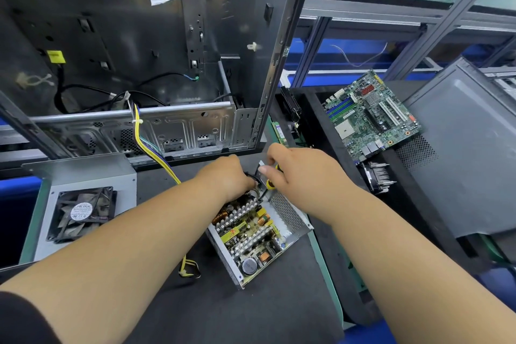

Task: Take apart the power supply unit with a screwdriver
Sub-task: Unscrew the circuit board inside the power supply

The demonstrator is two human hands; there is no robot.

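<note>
power supply unit (pixel 258 234) uncovered, circuitry bare; right hand (pixel 303 173) grip around screwdriver (pixel 270 182); left hand (pixel 226 177) grip unclear

- The open power supply unit (pixel 259 237) lies on the dark bench (pixel 251 315), circuit board exposed.
- The left hand (pixel 226 176) grips the unit's far end.
- The right hand (pixel 301 173) holds a yellow-and-black screwdriver (pixel 270 183) at that same end.
- The detached cover with fan (pixel 81 212) sits toward the bench's left edge.
- The computer case (pixel 167 50) stands behind; a motherboard (pixel 368 114) lies to the right.
</note>
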